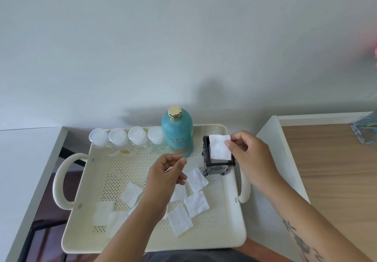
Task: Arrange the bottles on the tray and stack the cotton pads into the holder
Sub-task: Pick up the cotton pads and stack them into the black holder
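Cotton pad (220, 147), square and white, stood tilted in the mouth of the black holder (218, 164) at the tray's far right corner, its upper edge pinched between thumb and fingertips of the right hand (247, 155). Left hand (167, 175) hovered over the middle of the tray (224, 231), fingers loosely curled with thumb and forefinger nearly meeting; whether it gripped anything could not be told, though nothing showed between them. Risks, as judged: the pad sat askew and proud of the rim, so pushed down it might fold or jam against the holder's wall; the holder looked light and narrow on small feet, and a sideways press could tip it or slide it on the perforated floor. The left forearm passed low over the loose pads (196, 202) and could drag some aside. The tall teal bottle (177, 133) stood just beside the holder's left, near enough for a careless knuckle to knock it. Count: one teal bottle with gold cap, four small clear bottles (127, 139) in a row along the back wall, one holder, one pad in hand, and about eight pads loose on the tray, some overlapped or hidden by the arm, so the tally was uncertain.
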### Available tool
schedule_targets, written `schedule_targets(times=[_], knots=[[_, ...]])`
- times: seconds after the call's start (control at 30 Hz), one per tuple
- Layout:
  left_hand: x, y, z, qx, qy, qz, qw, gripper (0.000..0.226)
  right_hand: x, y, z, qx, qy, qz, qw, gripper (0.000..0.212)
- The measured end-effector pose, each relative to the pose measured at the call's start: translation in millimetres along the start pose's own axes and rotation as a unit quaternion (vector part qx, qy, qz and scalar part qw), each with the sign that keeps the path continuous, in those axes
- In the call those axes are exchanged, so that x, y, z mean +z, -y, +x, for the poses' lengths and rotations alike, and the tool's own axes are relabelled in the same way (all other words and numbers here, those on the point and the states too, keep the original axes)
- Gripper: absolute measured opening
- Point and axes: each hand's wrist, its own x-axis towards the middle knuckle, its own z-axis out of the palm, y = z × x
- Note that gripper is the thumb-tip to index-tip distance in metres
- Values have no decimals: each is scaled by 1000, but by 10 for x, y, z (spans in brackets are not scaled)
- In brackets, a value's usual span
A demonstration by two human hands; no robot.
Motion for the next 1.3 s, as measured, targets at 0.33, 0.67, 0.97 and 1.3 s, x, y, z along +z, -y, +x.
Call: schedule_targets(times=[0.33, 0.67, 0.97, 1.3], knots=[[222, 115, -8, 54, 88, 151, 983, 39, 210, -116, 43, -75, -32, -142, 987, 9], [391, 157, -27, 95, 104, 161, 977, 52, 192, -180, -64, -224, -89, -238, 941, 10], [449, 207, 14, 102, 100, 152, 978, 44, 265, -227, -109, -197, 40, -316, 927, 37], [246, 228, 18, 100, 78, 195, 973, 38, 216, -112, -150, -221, -3, -300, 928, 24]])
